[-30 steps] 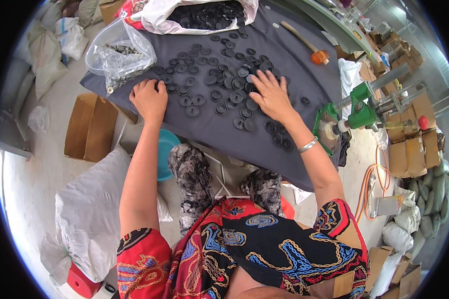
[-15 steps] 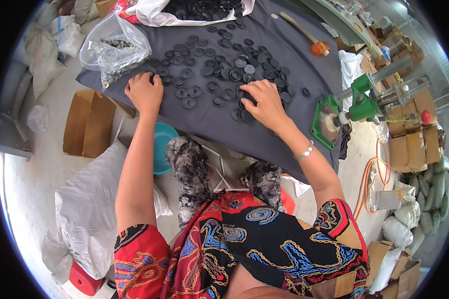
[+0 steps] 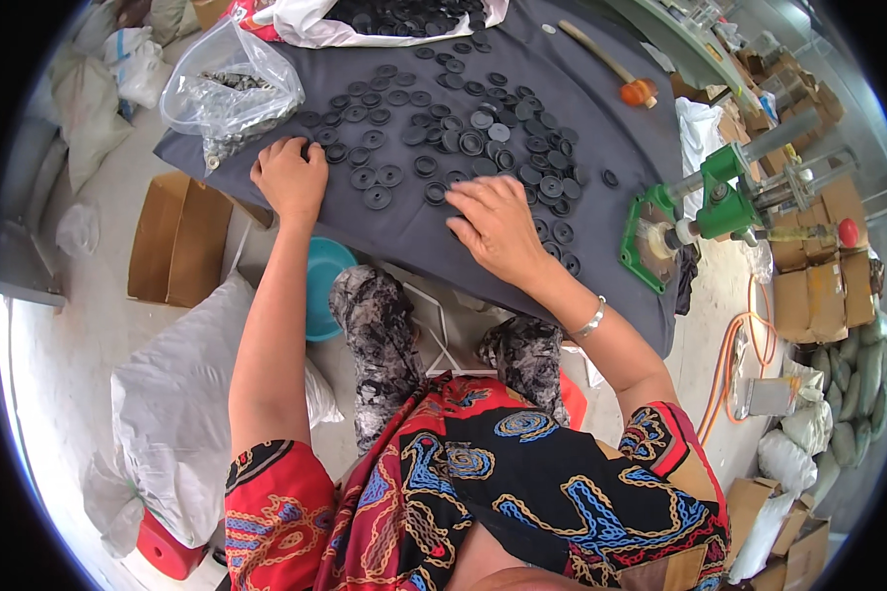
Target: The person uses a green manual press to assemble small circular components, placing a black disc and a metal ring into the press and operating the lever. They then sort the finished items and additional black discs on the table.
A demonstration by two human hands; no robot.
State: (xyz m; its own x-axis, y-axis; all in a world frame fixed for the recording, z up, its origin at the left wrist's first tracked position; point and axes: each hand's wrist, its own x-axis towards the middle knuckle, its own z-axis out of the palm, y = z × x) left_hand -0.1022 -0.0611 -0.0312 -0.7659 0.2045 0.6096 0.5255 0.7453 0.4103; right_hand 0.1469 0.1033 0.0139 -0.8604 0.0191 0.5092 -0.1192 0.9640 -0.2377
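Many round black ridged discs lie scattered and partly piled on a dark cloth-covered table. My left hand rests at the table's near left edge, fingers bent and thumb apart, beside a black disc. Nothing shows in its grasp. Over the near side of the pile, my right hand is held palm down with its fingers stretched toward the discs. Its fingers look loosely apart, and whatever lies under the palm is hidden. A silver bracelet circles my right wrist.
A clear plastic bag of small metal parts sits at the table's left corner. At the far edge, a white sack holds more discs. A mallet lies far right. The green hand press stands at the right.
My right hand has moved left across the discs, uncovering several at its right. My left hand has stayed nearly in place. The whole view has shifted slightly.
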